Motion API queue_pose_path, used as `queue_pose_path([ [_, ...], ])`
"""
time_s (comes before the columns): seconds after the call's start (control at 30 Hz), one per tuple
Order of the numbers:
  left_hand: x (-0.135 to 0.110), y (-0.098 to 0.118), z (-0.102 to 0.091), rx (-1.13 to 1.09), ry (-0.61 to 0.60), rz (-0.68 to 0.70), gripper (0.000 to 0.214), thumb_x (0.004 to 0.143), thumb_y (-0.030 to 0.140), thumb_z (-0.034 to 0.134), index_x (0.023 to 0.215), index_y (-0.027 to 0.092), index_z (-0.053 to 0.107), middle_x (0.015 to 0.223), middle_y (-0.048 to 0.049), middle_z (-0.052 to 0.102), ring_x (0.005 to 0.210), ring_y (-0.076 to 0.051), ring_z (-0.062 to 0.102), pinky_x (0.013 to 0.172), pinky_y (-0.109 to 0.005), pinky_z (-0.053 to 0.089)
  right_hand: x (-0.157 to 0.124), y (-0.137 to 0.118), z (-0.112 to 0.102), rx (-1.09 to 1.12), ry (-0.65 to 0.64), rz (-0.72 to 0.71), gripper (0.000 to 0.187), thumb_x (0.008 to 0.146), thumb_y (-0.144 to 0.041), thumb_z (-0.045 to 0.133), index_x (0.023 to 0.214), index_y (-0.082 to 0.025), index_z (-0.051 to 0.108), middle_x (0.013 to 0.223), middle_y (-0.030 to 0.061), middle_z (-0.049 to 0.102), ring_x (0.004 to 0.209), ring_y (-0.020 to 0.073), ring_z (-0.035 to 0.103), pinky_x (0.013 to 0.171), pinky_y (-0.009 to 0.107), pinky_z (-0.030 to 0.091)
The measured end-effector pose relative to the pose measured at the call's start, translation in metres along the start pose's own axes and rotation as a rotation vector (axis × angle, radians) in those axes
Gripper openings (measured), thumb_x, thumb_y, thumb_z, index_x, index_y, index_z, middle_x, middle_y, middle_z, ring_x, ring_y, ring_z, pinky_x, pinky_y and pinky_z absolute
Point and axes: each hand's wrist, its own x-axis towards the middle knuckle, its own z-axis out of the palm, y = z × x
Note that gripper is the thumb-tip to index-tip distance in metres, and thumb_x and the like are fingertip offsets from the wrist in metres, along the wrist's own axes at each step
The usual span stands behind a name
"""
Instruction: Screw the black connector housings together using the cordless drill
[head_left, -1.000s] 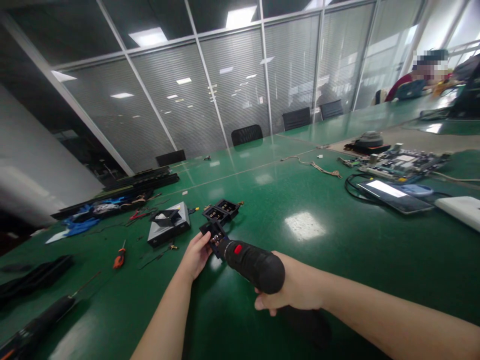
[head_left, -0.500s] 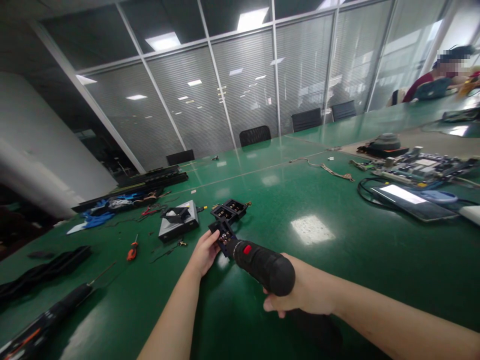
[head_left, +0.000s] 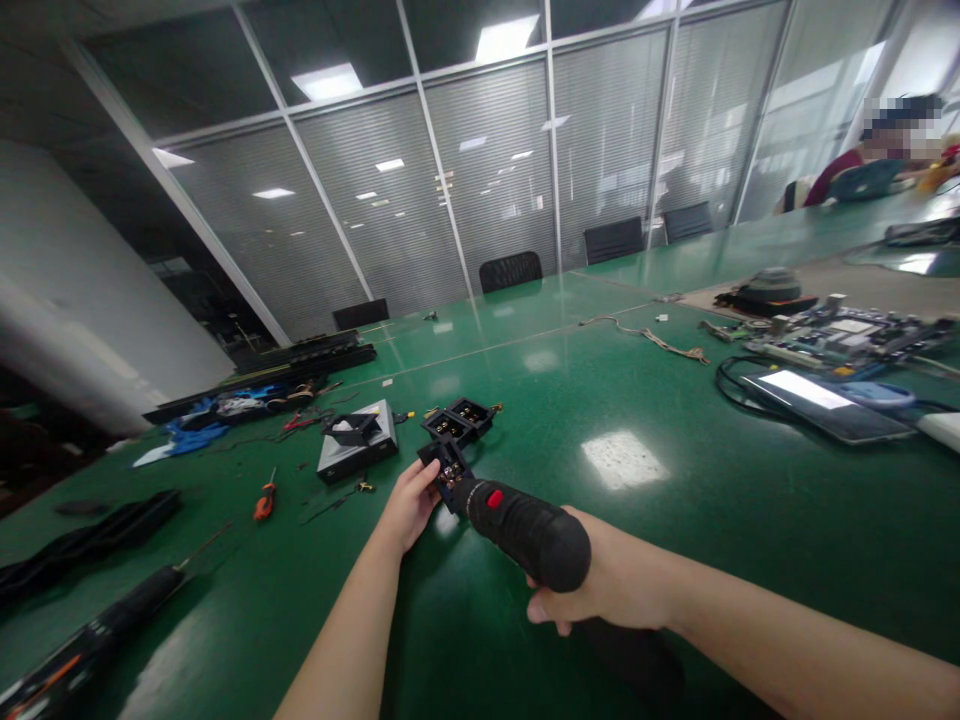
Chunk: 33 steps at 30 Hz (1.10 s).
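Note:
My left hand (head_left: pixel 411 508) grips the near end of a black plastic housing (head_left: pixel 448 468) with small metal parts inside, thumb on its upper edge. In my right hand (head_left: pixel 592 575) is a black cordless screwdriver (head_left: pixel 525 530) with a red button, held by its handle. Its front end points at the housing's inside; the bit and the contact are hidden behind the tool body. Just beyond lie two joined black square frames (head_left: pixel 469 415) with brass-coloured parts in them, close to or touching the housing.
A grey-and-black box (head_left: pixel 358 440) carries a black bracket. To the left lie an orange screwdriver (head_left: pixel 264 500), a long black power tool (head_left: pixel 97 635) and blue gloves (head_left: pixel 195 435). A phone-like device (head_left: pixel 825 400) and circuit boards (head_left: pixel 847 335) lie right. Far right sits a person (head_left: pixel 862 170).
Both hands, the housing and the cordless screwdriver stay in practically the same place. The person at far right has shifted slightly.

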Motion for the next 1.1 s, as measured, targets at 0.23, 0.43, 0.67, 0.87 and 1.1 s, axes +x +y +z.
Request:
queue_pose_path([
  [0.23,0.0018,-0.0019,-0.002,0.001,0.003,0.004,0.046,0.072,0.041,0.097,0.106,0.015,0.081,0.097,-0.0099,0.082,0.088,-0.023,0.074,0.084,-0.033,0.056,-0.0005,0.0028,0.0001,0.004,0.001,0.007,0.031,0.07,-0.025,0.088,0.081,-0.016,0.06,0.073,-0.0004,0.066,0.061,0.0162,0.069,0.054,0.023,0.052],
  [0.43,0.0004,-0.0005,-0.0002,0.002,-0.001,0.011,0.045,0.074,0.04,0.096,0.107,0.014,0.081,0.094,-0.0099,0.081,0.085,-0.023,0.074,0.083,-0.033,0.056,0.001,0.0017,-0.0004,0.002,0.001,0.002,0.03,0.071,-0.026,0.087,0.081,-0.016,0.06,0.071,-0.0006,0.066,0.06,0.0161,0.069,0.053,0.022,0.051],
  [0.67,0.0002,0.0,0.0001,-0.001,-0.002,0.005,0.045,0.074,0.04,0.096,0.107,0.014,0.081,0.096,-0.0103,0.081,0.087,-0.023,0.074,0.084,-0.033,0.056,0.0007,0.001,-0.0007,-0.006,-0.004,0.005,0.031,0.071,-0.027,0.087,0.081,-0.016,0.061,0.074,0.0003,0.067,0.061,0.0163,0.069,0.056,0.024,0.053],
  [0.87,0.0008,-0.0005,-0.0003,-0.008,-0.006,0.007,0.046,0.074,0.039,0.096,0.108,0.014,0.081,0.097,-0.0112,0.082,0.087,-0.024,0.074,0.084,-0.033,0.057,0.0003,0.0018,-0.0001,0.008,0.006,0.016,0.031,0.07,-0.026,0.088,0.082,-0.016,0.061,0.072,-0.0001,0.067,0.062,0.0167,0.07,0.055,0.023,0.052],
  [1.1,0.001,-0.0005,0.0004,-0.017,0.007,0.003,0.044,0.071,0.039,0.098,0.103,0.014,0.082,0.092,-0.0092,0.081,0.083,-0.021,0.073,0.079,-0.03,0.056,0.0023,0.0073,-0.0008,0.015,-0.008,-0.023,0.03,0.072,-0.026,0.088,0.081,-0.016,0.061,0.069,-0.001,0.068,0.061,0.0157,0.069,0.054,0.021,0.05],
])
